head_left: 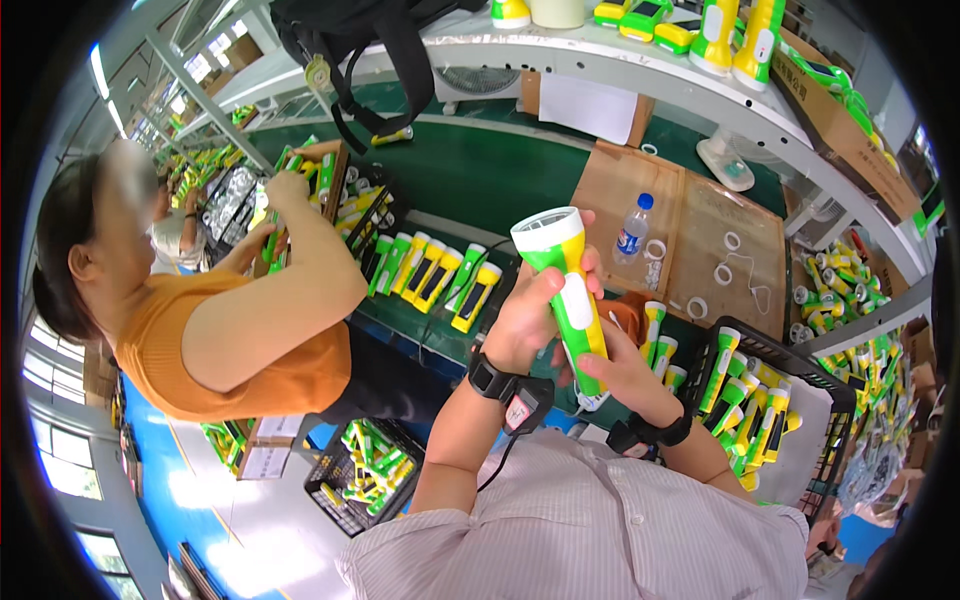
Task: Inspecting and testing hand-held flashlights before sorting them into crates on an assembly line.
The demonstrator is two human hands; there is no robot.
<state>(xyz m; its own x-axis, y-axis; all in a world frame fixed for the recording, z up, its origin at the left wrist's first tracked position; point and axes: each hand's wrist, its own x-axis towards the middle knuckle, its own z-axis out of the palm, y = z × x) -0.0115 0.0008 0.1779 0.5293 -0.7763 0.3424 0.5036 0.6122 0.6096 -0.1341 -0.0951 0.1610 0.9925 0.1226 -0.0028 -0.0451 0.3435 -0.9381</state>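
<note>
A green and yellow flashlight (573,305) is held in front of my chest, its wide white-rimmed head tilted up and to the left. My left hand (531,312) wraps round its upper body just below the head. Lower down, my right hand (630,372) grips the tail end, thumb against the side. A dark strap with a small device sits on each of my wrists. Left of my hands, a row of similar flashlights (432,272) stands on the green bench. A few more flashlights (655,340) are right behind my right hand.
A black crate (843,400) full of flashlights is at my right. Beyond my hands lie a wooden board (690,225) with white rings and a water bottle (633,230). A co-worker in an orange top (230,365) works at left. A black crate (335,510) stands on the floor; a shelf (600,50) spans above.
</note>
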